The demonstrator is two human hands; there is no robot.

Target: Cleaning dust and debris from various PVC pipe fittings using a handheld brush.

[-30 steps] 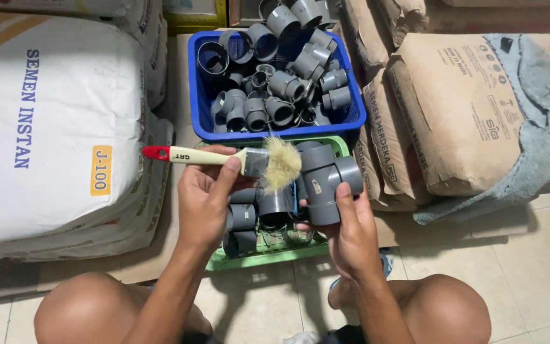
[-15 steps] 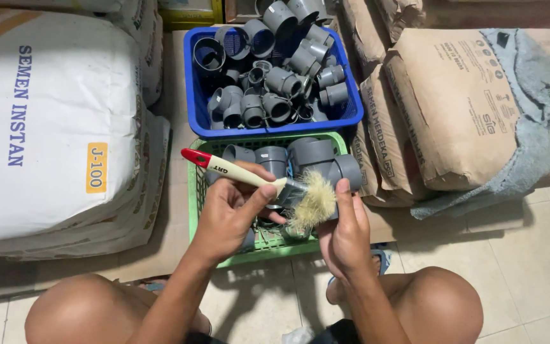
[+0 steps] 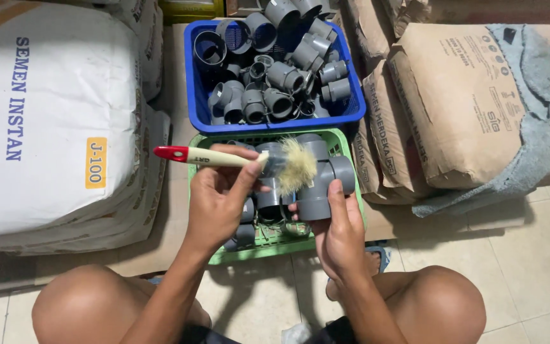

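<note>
My left hand (image 3: 219, 199) grips a paintbrush (image 3: 224, 157) with a red-tipped pale handle, held level with its bristles (image 3: 296, 167) pointing right. My right hand (image 3: 337, 230) holds a grey plastic pipe fitting (image 3: 323, 186) over the green basket (image 3: 345, 153). The bristles lie against the left side of that fitting. More grey fittings (image 3: 262, 202) sit in the green basket under my hands. My bare knees frame the bottom of the view.
A blue basket (image 3: 197, 95) full of several grey pipe fittings stands just beyond the green one. A large white sack (image 3: 46, 121) lies at the left, brown paper sacks (image 3: 459, 108) and a grey cloth (image 3: 542, 114) at the right. Pale tiled floor (image 3: 529, 255) shows at the lower right.
The brush rose from a downward tilt to level, and my right hand lifted the fitting back up against the bristles.
</note>
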